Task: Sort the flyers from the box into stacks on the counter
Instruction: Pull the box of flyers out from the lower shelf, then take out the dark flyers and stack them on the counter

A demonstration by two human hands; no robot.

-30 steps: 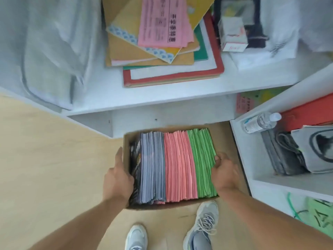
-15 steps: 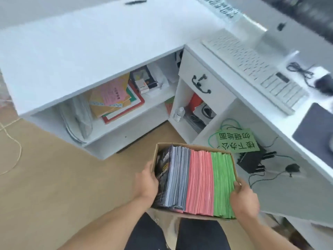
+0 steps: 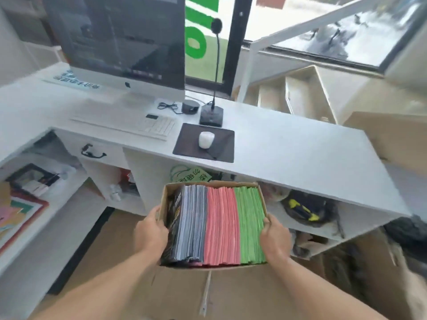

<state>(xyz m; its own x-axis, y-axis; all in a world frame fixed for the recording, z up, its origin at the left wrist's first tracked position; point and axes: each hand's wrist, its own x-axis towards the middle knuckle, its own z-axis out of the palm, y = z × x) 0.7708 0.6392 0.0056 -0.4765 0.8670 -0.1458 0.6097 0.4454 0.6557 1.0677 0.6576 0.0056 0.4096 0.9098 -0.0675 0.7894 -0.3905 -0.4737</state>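
A brown cardboard box hangs in the air in front of the white counter, below the counter's edge. It is packed with flyers standing on edge: dark grey ones at the left, pink ones in the middle, green ones at the right. My left hand grips the box's left wall. My right hand grips its right wall.
On the counter stand a monitor, a white keyboard, a dark mouse pad with a white mouse and a desk microphone. Shelves below hold papers and a dark bag. The counter's right half is bare white.
Both hands lifted the box up from the floor. My view rose from the low shelves to the counter top with the monitor and keyboard.
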